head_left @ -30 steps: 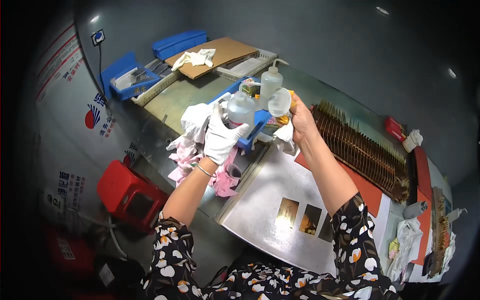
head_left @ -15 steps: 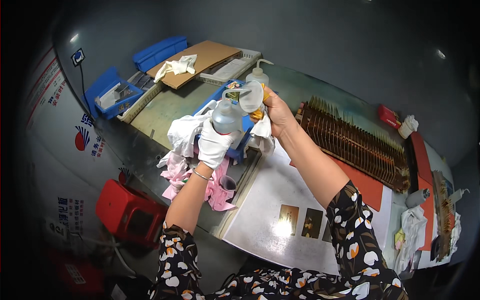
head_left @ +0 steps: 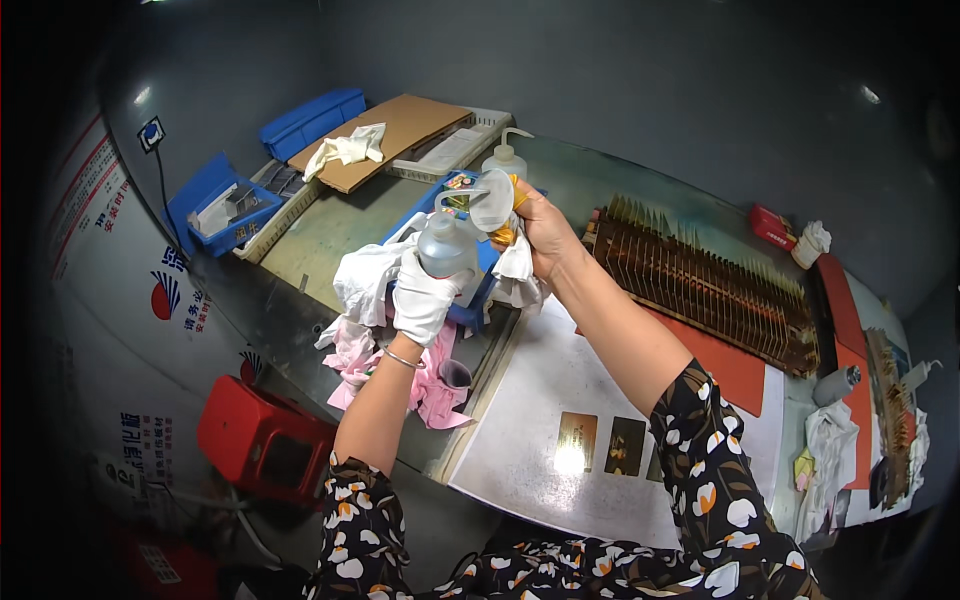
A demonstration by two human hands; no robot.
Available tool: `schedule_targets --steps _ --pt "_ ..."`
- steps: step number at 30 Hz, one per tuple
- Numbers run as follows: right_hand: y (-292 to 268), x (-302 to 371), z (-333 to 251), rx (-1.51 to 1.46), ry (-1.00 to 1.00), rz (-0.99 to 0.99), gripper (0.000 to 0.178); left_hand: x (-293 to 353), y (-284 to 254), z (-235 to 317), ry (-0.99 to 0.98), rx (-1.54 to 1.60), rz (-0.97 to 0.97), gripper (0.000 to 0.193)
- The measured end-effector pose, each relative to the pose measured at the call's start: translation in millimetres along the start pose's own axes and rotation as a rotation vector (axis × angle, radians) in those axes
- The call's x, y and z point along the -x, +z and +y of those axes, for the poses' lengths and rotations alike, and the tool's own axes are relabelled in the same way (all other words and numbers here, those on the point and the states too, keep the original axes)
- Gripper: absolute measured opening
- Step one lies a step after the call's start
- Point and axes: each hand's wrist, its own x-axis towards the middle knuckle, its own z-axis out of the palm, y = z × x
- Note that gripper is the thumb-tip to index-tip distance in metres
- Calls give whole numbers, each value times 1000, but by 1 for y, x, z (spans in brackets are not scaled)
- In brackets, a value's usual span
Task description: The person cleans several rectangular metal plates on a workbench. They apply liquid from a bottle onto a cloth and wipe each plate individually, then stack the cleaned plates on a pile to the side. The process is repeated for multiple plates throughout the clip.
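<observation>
My left hand (head_left: 424, 302), in a white glove, is closed around a translucent wash bottle (head_left: 446, 246). The bottle's bent spout reaches the small translucent cup (head_left: 491, 201) beside it; whether liquid flows cannot be seen. Yellow covers sit on some fingertips of my right hand (head_left: 548, 232), which is closed on the cup's right side. A white cloth (head_left: 514, 274) hangs below that hand, apparently gripped in its lower fingers. Under both hands stands a blue bin (head_left: 473, 317), largely covered by them. White cloth (head_left: 362, 278) drapes over its left side.
Pink cloths (head_left: 441, 398) lie in front of the bin. Another wash bottle (head_left: 506, 163) stands behind the cup. To the right is a long rack (head_left: 700, 285) of upright thin plates. Small plates (head_left: 577, 441) lie on a white board (head_left: 520, 490). A red stool (head_left: 245, 425) stands lower left.
The whole view has shifted slightly. The wash bottle now looks more upright in my left hand, and its spout stays at the cup. Both hands keep their holds.
</observation>
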Motion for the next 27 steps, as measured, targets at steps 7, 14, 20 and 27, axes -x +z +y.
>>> schedule_targets --steps 7,14,20,27 --pt "-11 -4 -1 -161 28 -238 21 1 -4 -2 -6 -30 -8 63" --pt "-21 -4 -2 -129 -11 -140 23 1 1 9 34 -19 2 60" --pt "-38 79 -31 -157 -46 -53 20 9 -2 3 221 -438 96 55" --pt "-87 360 -85 112 -86 515 20 96 50 98 579 83 -81 58"
